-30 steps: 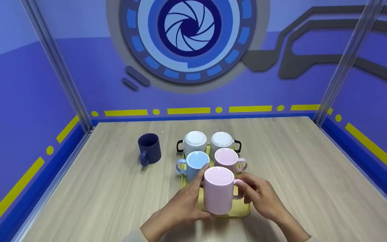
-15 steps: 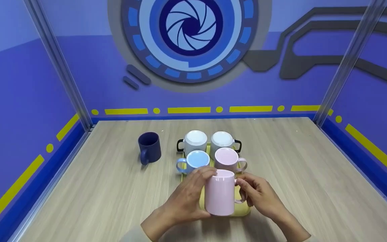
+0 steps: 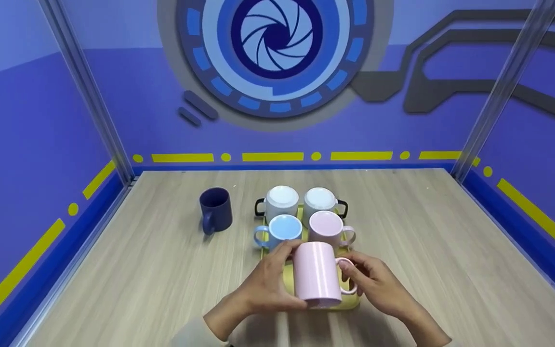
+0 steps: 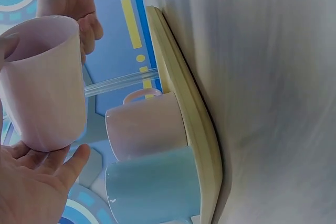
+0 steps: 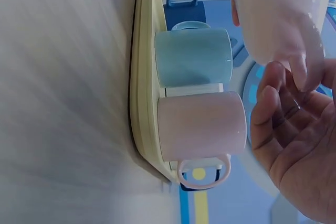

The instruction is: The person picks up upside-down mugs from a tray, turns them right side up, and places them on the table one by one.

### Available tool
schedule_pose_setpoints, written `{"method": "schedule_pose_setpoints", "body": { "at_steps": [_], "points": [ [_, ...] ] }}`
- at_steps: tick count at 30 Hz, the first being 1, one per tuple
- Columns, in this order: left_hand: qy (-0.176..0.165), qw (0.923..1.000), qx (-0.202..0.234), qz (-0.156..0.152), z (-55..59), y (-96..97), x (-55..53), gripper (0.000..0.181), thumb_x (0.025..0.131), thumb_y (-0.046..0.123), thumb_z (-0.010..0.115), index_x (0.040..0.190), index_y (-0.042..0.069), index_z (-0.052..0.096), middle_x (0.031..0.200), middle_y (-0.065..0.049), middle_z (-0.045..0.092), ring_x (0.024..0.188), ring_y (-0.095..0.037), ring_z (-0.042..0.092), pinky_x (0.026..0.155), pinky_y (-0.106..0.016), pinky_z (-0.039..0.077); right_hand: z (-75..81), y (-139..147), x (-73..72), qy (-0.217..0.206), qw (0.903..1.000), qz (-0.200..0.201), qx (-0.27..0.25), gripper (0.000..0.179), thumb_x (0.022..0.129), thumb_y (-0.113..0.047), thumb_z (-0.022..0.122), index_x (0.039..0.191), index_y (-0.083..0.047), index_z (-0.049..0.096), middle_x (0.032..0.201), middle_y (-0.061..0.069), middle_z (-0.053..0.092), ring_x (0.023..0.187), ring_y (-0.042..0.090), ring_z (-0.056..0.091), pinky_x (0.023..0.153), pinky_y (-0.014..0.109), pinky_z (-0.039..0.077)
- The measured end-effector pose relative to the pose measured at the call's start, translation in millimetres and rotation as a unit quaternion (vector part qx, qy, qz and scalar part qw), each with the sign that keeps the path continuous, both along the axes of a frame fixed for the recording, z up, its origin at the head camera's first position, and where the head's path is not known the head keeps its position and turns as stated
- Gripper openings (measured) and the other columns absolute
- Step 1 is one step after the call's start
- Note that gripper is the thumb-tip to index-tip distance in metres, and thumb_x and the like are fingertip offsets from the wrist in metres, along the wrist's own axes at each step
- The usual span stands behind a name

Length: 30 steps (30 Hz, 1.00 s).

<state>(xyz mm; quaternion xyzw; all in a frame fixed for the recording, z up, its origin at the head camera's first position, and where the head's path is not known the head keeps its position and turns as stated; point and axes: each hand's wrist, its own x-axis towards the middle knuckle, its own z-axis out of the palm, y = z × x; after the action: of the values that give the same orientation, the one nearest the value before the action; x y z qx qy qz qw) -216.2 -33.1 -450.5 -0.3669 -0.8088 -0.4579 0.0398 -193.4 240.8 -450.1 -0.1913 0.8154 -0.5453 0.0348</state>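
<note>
A pink mug (image 3: 317,272) is held in the air above the front of a yellow tray (image 3: 350,302), tilted so that its dark mouth faces down and toward me. My left hand (image 3: 268,285) grips the body, thumb at the mouth end and fingers at the upper end. At the handle, my right hand (image 3: 376,279) pinches with thumb and fingers. Both wrist views look into the mouth of the held pink mug (image 4: 47,87). Behind it on the tray stand a light blue mug (image 3: 284,229) and a second pink mug (image 3: 325,226), handles pointing outward.
Two white mugs with black handles, one left (image 3: 281,202) and one right (image 3: 320,202), stand bottom up at the tray's back. A dark blue mug (image 3: 216,209) stands mouth up on the wooden table (image 3: 162,270) to the left. Blue walls (image 3: 113,106) enclose the back and sides.
The held pink mug has tipped: its upper end has turned away from me and its mouth now shows at the lower end. The left fingers have moved over its upper end. Other mugs stay put.
</note>
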Motion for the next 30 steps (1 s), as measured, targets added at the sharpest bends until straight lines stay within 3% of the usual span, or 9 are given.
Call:
{"method": "schedule_pose_setpoints", "body": {
  "at_steps": [4,10,14,17,24,30],
  "points": [
    [-0.05,0.9984,0.026,-0.007,0.3,0.1,-0.5,0.096,0.065,0.036,0.093,0.146,0.016,0.047,0.133,0.003,0.058,0.121,-0.012,0.059,0.109,-0.033,0.051,-0.6,1.6,2.6,0.035,0.9993,-0.011,0.01,0.019,0.107,-0.022,0.058,0.119,-0.012,0.068,0.094,0.005,0.064,0.074,0.013,0.062,0.06,0.029,0.056],
    [-0.097,0.9936,0.056,-0.008,-2.4,-0.4,-2.2,0.089,0.069,0.03,0.093,0.144,0.015,0.048,0.135,-0.002,0.059,0.124,-0.016,0.06,0.111,-0.034,0.05,3.1,1.5,7.1,0.111,0.9929,-0.041,0.015,0.021,0.101,-0.019,0.068,0.122,-0.019,0.072,0.118,0.003,0.068,0.101,0.013,0.062,0.076,0.028,0.055],
    [-0.113,0.9913,0.067,0.004,-3.0,-0.6,-4.0,0.086,0.071,0.033,0.092,0.143,0.013,0.05,0.134,-0.005,0.06,0.123,-0.018,0.061,0.108,-0.033,0.051,6.3,2.9,9.2,0.186,0.9821,-0.029,0.005,0.024,0.097,-0.011,0.073,0.119,-0.02,0.073,0.125,0.007,0.067,0.116,0.014,0.062,0.082,0.029,0.056],
    [-0.139,0.9873,0.077,0.012,-2.6,-1.3,-5.9,0.083,0.074,0.036,0.092,0.142,0.011,0.05,0.133,-0.007,0.062,0.123,-0.02,0.061,0.107,-0.035,0.053,6.6,4.5,10.5,0.217,0.9761,-0.006,0.002,0.021,0.096,-0.005,0.071,0.11,-0.02,0.074,0.122,0.006,0.068,0.117,0.016,0.063,0.085,0.028,0.055],
    [-0.188,0.9792,0.075,0.017,-4.4,-3.4,-10.3,0.075,0.079,0.041,0.087,0.138,0.007,0.054,0.128,-0.011,0.063,0.112,-0.02,0.064,0.097,-0.039,0.057,1.2,2.8,11.6,0.212,0.9757,0.053,0.017,0.016,0.1,-0.006,0.066,0.1,-0.021,0.072,0.119,0.001,0.068,0.117,0.019,0.065,0.097,0.025,0.052],
    [-0.214,0.9745,0.067,0.006,-2.5,-2.5,-8.9,0.072,0.082,0.047,0.083,0.135,0.005,0.059,0.124,-0.01,0.066,0.106,-0.017,0.065,0.092,-0.032,0.055,-0.9,1.6,12.1,0.188,0.976,0.107,0.023,0.019,0.103,-0.006,0.061,0.098,-0.023,0.067,0.113,-0.001,0.067,0.111,0.015,0.063,0.098,0.025,0.05]
  ]
}}
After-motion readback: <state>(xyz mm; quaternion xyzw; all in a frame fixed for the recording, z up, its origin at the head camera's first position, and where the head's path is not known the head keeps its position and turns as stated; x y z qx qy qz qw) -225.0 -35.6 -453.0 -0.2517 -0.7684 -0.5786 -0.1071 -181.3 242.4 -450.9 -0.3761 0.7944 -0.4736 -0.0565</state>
